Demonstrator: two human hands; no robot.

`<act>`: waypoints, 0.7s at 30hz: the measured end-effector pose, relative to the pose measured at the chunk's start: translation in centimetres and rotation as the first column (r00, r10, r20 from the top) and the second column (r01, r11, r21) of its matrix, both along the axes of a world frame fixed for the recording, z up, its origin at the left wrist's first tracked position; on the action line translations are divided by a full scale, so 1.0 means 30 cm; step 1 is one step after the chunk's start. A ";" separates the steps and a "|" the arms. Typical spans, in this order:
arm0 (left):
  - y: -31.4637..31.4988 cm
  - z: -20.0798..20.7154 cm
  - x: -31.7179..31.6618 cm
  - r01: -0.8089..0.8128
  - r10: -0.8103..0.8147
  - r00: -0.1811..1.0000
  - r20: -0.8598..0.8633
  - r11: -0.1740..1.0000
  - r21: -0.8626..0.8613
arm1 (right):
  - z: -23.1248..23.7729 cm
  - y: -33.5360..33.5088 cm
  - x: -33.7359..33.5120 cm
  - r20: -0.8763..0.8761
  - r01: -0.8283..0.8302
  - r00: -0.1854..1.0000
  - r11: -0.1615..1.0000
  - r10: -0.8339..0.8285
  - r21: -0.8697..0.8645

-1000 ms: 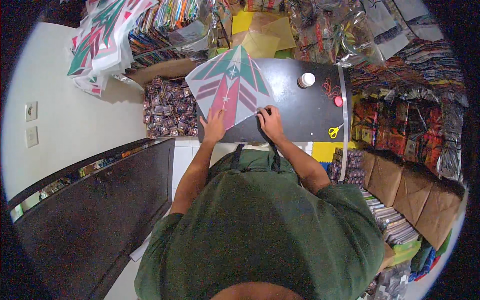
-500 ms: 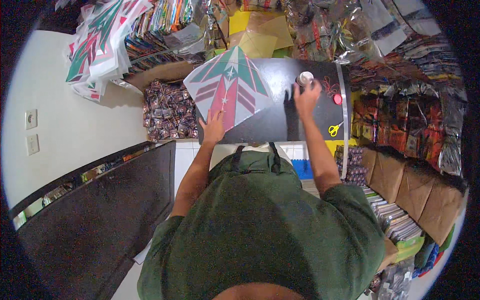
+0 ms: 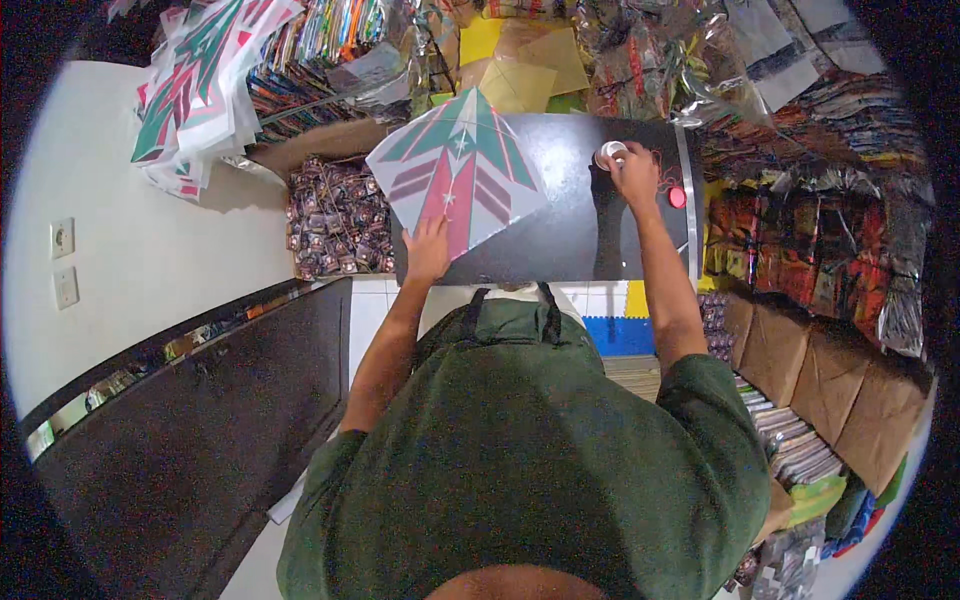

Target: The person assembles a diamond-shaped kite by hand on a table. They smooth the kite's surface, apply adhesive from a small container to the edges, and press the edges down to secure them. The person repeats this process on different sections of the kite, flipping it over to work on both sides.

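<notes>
A diamond-shaped kite (image 3: 488, 185) in white, green and red, with stars and stripes, lies flat on the left part of the black tabletop (image 3: 560, 230). My left hand (image 3: 430, 248) rests on its lower edge, fingers stretched out over the red strip. At the far right of the table, my right hand (image 3: 636, 178) has its fingers bent onto a small round white container (image 3: 610, 154), covering its right side. The fingertips are partly hidden there. Just right of that hand are a round red lid-like piece (image 3: 678, 197) and some thin red string (image 3: 664, 181).
An open carton (image 3: 340, 220) of small dark packets adjoins the table's left side. More printed kite sheets (image 3: 200, 95) hang at the far left. Stacked plastic-wrapped goods (image 3: 800, 240) crowd the right and back. A dark panel (image 3: 200, 430) stands at lower left.
My right hand has moved slightly right and its fingers have closed in on the white container. The right forearm now covers the yellow scissors. My left hand stays on the kite.
</notes>
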State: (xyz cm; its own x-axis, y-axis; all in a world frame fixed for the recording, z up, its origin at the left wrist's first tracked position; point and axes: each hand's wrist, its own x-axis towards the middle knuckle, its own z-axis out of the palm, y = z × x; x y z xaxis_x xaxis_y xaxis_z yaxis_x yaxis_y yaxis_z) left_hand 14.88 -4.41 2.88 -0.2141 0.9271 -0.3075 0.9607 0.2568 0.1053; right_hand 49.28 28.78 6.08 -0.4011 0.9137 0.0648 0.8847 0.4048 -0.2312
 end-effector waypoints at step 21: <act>0.015 -0.015 -0.014 -0.044 0.048 0.998 0.036 0.995 -0.088 | -0.175 -0.648 -0.210 -0.163 -0.305 0.945 0.943 0.283 -0.135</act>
State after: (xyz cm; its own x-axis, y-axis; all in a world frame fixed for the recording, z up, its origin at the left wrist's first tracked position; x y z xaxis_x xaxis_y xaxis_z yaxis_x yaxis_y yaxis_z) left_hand 14.47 -3.95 2.42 -0.2427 0.8859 -0.3952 0.9433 0.3106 0.1169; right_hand 42.99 9.35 0.84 -0.6507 0.7593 0.0056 0.6859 0.5908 -0.4249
